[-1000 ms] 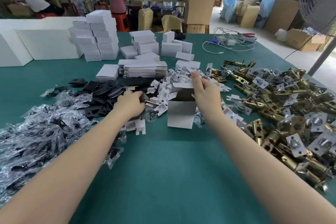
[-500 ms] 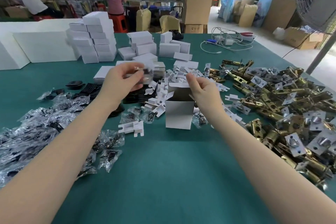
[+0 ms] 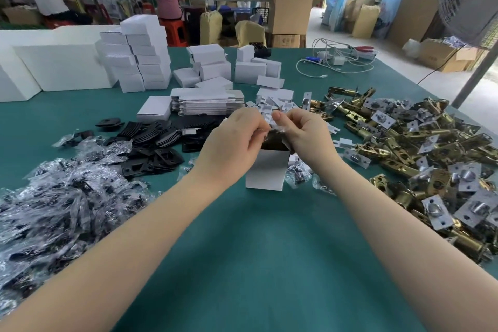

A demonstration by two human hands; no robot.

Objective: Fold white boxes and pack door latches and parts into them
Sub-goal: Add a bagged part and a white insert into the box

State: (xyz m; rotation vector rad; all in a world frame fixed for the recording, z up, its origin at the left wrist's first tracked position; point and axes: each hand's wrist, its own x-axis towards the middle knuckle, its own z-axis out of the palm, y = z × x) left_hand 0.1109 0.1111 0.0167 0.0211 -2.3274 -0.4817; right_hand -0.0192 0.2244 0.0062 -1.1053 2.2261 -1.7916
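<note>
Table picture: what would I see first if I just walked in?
Probably the two hands, left hand and right hand, meeting in the middle over an open white box that stands upright, both pinching a small clear bag above it. Next, the big shiny heap of brass door latches on the right of the green table. On the left lies a crinkly pile of clear bags with dark parts inside.

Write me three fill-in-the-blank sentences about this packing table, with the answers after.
1. Both hands meet above the open white box, which stands on the ____ table.
2. The brass latches are piled on the person's ____ side.
3. The left hand and right hand pinch a small clear ____.

Answers: green; right; bag
</note>
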